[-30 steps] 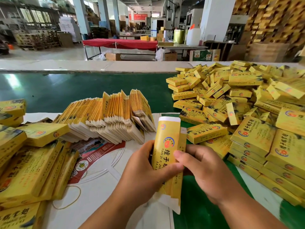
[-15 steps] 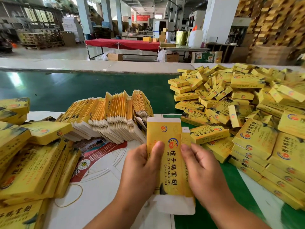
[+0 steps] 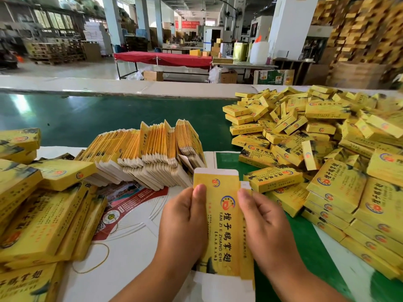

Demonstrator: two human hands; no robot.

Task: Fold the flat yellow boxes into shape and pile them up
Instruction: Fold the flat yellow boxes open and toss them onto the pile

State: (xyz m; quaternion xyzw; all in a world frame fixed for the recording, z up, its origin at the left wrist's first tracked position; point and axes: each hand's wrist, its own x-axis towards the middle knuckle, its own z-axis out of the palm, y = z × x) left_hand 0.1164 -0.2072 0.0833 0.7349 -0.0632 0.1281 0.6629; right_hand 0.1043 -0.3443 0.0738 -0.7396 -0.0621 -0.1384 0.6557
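Observation:
A yellow box (image 3: 224,227) with a red-and-blue logo and white end flaps stands upright in front of me, held between both hands. My left hand (image 3: 185,223) grips its left edge, thumb on the printed front. My right hand (image 3: 263,225) grips the right edge, thumb on the front too. A leaning row of flat unfolded yellow boxes (image 3: 144,158) stands behind it. A big heap of folded yellow boxes (image 3: 316,149) fills the right side.
More yellow boxes (image 3: 41,214) lie stacked at the left on a white printed sheet (image 3: 135,236). A rubber band (image 3: 96,260) lies on that sheet. The green belt (image 3: 109,118) runs behind. Tables and cartons stand far back.
The box was narrow and edge-on between my hands a second ago; it now shows its full printed front, opened wider, with both thumbs moved up onto that face.

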